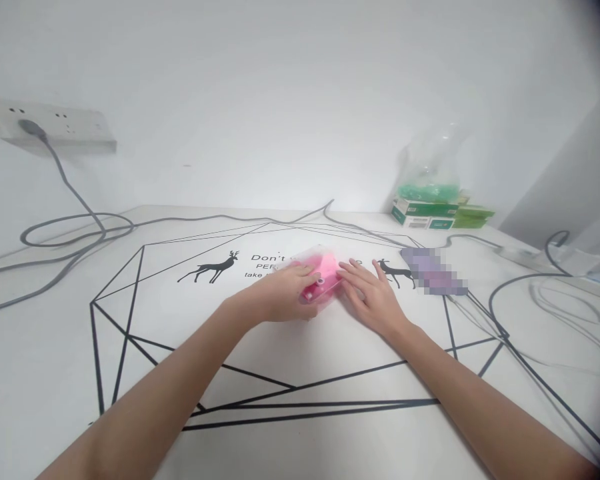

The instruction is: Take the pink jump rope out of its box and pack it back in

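A bright pink item (324, 272) with a small white round spot lies inside a clear plastic bag (311, 255) above the middle of the printed mat; its exact kind does not show. My left hand (286, 292) is closed around the item's left side, thumb on top. On the other side, my right hand (373, 297) has its fingers stretched out and apart, the tips touching the pink item's right edge and the bag. The bag's lower part is blurred and partly hidden by my hands.
A purple phone-like object (433, 270), partly pixelated, lies on the right. Green-and-white boxes (425, 212) with a clear bag (430, 167) on top stand against the wall. Grey cables (180, 219) run along the back and right. A socket strip (55, 123) is at upper left.
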The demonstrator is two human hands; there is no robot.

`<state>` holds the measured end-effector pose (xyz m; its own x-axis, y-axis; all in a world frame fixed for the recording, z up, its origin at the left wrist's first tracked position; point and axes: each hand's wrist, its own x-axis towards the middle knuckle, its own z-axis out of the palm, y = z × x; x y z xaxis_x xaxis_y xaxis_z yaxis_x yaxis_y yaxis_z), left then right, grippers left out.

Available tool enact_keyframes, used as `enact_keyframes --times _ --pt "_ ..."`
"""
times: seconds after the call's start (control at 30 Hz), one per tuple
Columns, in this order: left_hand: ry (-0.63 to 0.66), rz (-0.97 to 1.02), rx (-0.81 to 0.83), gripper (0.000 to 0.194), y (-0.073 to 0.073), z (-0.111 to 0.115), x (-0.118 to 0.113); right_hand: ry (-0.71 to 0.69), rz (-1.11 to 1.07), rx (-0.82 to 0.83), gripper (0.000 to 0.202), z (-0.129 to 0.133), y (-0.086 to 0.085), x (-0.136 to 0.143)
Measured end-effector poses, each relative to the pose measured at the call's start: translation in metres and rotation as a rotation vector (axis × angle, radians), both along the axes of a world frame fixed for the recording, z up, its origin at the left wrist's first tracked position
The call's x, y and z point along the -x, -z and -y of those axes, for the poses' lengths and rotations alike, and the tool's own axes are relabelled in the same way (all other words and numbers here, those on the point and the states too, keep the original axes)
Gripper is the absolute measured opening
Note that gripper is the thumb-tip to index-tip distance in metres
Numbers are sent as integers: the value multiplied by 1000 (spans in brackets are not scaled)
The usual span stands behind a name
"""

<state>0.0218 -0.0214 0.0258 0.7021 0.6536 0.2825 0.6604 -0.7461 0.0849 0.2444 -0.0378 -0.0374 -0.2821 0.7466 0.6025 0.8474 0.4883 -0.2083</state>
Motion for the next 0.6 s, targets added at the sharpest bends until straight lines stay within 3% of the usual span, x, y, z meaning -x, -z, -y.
enact_keyframes --times 0.17,0.27,0.4,0.47,0.6 --pt "-41 -203 416 60 -31 -7 29 7 10 -43 32 3 -2 1" --pt "-62 -252 523 66 -36 -10 37 -20 9 -43 32 4 -1 1" --pt "-5 -219 372 61 -20 -5 24 -35 -9 -14 33 3 0 1" --pt "-53 -186 186 68 -5 -2 11 -31 -8 -6 34 3 0 1" --pt "-135 -229 -21 73 20 -3 -4 -20 9 0 35 3 -2 1"
